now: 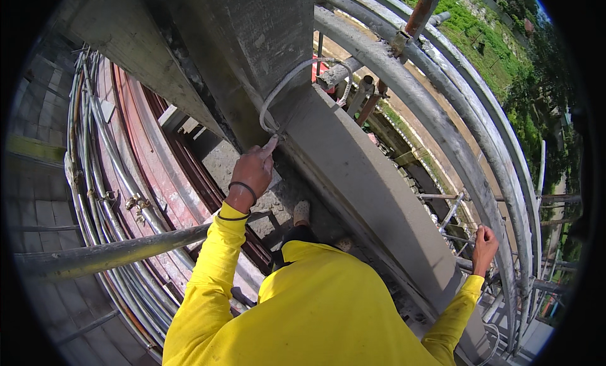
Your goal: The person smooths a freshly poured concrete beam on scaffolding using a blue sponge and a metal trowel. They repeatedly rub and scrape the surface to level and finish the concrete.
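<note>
Left hand: index finger straightened toward the upper end of the concrete ledge, other fingers bent toward the palm. Cannot tell whether pinching anything. Right hand: fingers curled in, off the scaffold-side edge of the ledge, toward its lower end. Cannot tell whether empty or gripping something thin.

Just beyond the left index fingertip, pale cord: lower bend at the ledge's upper foot-side corner, against the concrete column; looped upward from there, across to the scaffold side, free end hanging past that edge. Too close to tell fingertip contact.

Dark band around left wrist; yellow sleeves on both arms. Below, by the ledge's foot-side edge, light speckled shoe.

Beside the right hand, curved-looking grey scaffold tubes, running along the ledge's scaffold side; cannot tell whether touching. Near left forearm, another tube, crossing toward the left rim. Past it, bundled long pipes beside a reddish-pink strip. Farther out, upper right: green plants, sunlit.
</note>
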Demonstrator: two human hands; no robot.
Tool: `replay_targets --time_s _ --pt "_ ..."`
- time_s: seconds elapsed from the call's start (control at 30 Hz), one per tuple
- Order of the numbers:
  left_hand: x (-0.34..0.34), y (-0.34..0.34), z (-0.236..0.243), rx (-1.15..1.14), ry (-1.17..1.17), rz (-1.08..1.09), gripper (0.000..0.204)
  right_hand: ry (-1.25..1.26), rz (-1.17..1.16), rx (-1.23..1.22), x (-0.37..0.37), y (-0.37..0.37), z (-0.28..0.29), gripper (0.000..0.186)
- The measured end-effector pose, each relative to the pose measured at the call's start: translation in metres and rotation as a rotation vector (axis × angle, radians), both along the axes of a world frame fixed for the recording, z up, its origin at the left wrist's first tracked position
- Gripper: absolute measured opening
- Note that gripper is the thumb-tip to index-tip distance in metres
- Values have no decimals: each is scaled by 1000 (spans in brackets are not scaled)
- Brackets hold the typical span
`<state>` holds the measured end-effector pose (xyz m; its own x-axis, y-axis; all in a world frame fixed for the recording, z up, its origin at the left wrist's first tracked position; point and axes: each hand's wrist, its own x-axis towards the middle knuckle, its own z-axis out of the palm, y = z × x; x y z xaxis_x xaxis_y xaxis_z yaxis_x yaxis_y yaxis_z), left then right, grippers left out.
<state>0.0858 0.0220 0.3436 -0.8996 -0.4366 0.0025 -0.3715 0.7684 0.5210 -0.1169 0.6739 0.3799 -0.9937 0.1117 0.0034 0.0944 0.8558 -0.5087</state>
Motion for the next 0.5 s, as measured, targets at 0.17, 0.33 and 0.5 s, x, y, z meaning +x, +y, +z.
replay_targets --time_s 0.17,0.33,0.5 --pt "8 9 7 12 38 13 52 88 40 1 0 -10 5 32" --pt "0 15 13 -12 -29 -100 53 67 73 -19 -1 -22 15 32" --pt "-31 -9 -2 -112 28 -126 55 46 91 19 -6 -35 27 30"
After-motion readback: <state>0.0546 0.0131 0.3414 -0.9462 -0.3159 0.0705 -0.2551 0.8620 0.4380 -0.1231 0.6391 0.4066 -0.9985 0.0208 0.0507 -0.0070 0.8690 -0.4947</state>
